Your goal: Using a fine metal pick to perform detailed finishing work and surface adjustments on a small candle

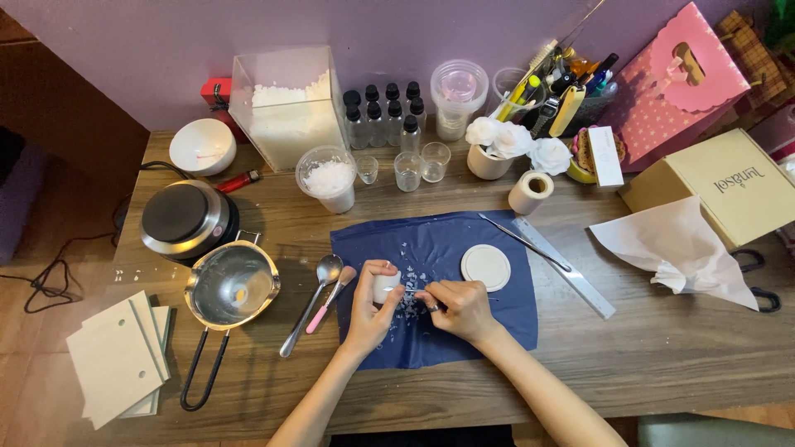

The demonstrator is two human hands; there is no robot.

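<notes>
Two hands [414,302], one spoon [315,298], one metal pot [232,285], three white roses [513,145], three small clear cups [408,170].

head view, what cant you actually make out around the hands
- Small white piece: left hand wraps it, shape hidden.
- Thin tool tip in right hand: too small to tell its kind.
- Flakes on blue cloth: too small to identify.
- Steel pot: glare hides its contents.

A dark blue cloth [464,273] lay on the brown wooden surface [646,356]. The round disc [486,267] on it was white. Far right stood a pink bag [675,91] with tiny dots. The spatula [331,300] had a pink handle.
</notes>
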